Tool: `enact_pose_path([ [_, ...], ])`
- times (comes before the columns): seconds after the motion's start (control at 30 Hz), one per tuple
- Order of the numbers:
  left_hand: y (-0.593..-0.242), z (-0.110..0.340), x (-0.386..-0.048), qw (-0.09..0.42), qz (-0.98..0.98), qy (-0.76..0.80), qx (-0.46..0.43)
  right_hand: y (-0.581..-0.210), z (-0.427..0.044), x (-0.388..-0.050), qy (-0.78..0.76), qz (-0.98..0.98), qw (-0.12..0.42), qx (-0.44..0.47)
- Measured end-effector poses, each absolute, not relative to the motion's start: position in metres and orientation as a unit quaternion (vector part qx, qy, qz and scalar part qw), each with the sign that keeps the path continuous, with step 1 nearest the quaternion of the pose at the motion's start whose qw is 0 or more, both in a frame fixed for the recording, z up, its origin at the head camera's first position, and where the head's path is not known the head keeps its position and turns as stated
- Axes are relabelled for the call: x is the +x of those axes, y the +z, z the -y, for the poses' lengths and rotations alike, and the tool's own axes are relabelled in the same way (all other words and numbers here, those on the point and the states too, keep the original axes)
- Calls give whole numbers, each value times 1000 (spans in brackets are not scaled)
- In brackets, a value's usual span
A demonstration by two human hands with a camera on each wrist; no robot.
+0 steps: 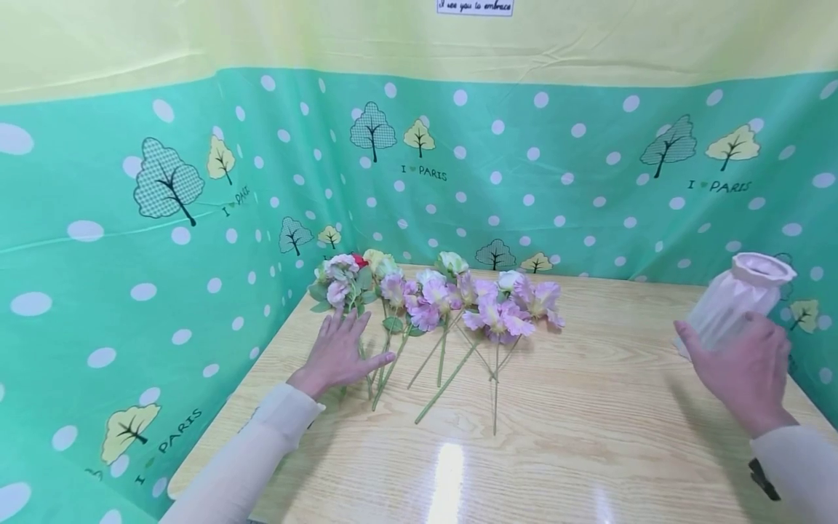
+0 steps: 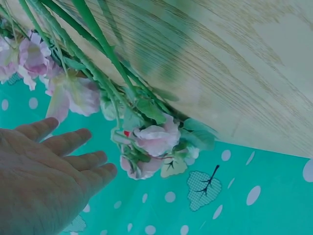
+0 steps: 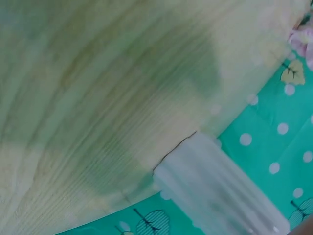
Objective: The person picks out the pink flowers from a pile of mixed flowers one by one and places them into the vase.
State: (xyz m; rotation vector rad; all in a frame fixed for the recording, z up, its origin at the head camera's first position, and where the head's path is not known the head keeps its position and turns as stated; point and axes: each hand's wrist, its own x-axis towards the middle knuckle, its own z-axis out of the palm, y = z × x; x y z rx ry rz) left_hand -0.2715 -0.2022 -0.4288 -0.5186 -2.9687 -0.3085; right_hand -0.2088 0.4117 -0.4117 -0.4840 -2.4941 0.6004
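Note:
With spread fingers, my left hand (image 1: 338,351) hovers over the stems at the left end of a row of artificial flowers; in the left wrist view its fingers are apart from the petals. Nearest it is a pink rose-like bloom (image 2: 157,139) with green leaves. Purple ruffled flowers (image 1: 500,320) lie further right, their green stems (image 1: 448,382) pointing to the near side. At the right, my right hand (image 1: 746,371) grips a white fluted vase (image 1: 736,291), which leans with its mouth up and right. The right wrist view shows the vase's base (image 3: 178,152); the gripping fingers are mostly hidden.
A light wood-grain table (image 1: 583,407) bears the flowers. Green dotted cloth (image 1: 458,189) with tree prints hangs behind and along the sides. White and yellowish blooms (image 1: 452,262) lie toward the table's back edge.

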Motion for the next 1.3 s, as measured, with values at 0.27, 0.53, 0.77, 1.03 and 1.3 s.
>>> enact_pose_path([
  [0.27, -428, 202, -271, 56, 978, -104, -171, -401, -431, -218, 261, 904, 230, -250],
  [0.53, -427, 202, -270, 54, 979, -104, -168, -381, -451, -224, 358, 874, 169, -284],
  [0.77, -427, 202, -270, 51, 979, -103, -168, -371, -458, -230, 360, 880, 137, -277],
  [1.03, -427, 202, -271, 48, 979, -104, -168, -369, -456, -239, 346, 888, 127, -275],
  [1.3, -427, 202, -271, 52, 979, -103, -169, -370, -458, -242, 346, 886, 129, -281],
])
